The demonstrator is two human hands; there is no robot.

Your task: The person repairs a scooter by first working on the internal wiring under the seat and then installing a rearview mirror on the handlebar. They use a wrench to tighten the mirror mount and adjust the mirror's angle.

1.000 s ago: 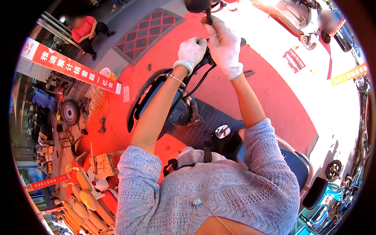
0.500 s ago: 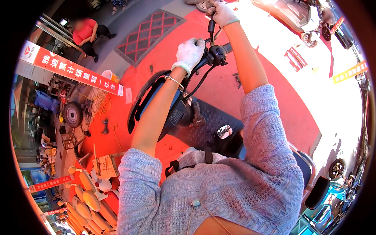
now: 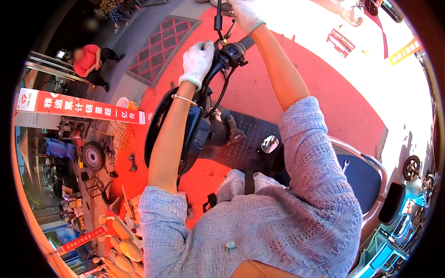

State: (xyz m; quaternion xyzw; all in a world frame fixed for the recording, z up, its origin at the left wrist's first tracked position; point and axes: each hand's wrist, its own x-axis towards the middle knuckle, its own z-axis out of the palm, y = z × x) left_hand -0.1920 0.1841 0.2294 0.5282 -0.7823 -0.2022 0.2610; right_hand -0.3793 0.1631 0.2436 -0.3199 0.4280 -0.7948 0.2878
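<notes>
My left hand [image 3: 197, 64], in a white glove, is closed beside the handlebar [image 3: 232, 55] of a dark scooter. What its curled fingers hold, if anything, is hidden. Farther right, my gloved right hand [image 3: 248, 16] is raised near the black mirror stem [image 3: 218, 21]; its fingers look bent, and the upper picture edge cuts off their tips. Below the bar, a dark power drill [image 3: 235, 132] rests on the ribbed footboard [image 3: 254, 134]. Close to my body shows a small mirror [image 3: 269, 144]. A wrench [image 3: 346, 165] lies on the blue seat [image 3: 359, 183].
Red carpet [image 3: 320, 99] surrounds the scooter, with a checkered mat [image 3: 162, 48] beyond. A person [image 3: 88, 60] in a red top sits at far left. Nearer on that side are a loose wheel [image 3: 93, 156] and orange cable [image 3: 124, 141]. A turquoise scooter [image 3: 394, 227] stands at lower right.
The view has turned, so the handlebar and both hands appear farther left and higher. The right fingertips have passed out of the top edge. More seat and the wrench now show.
</notes>
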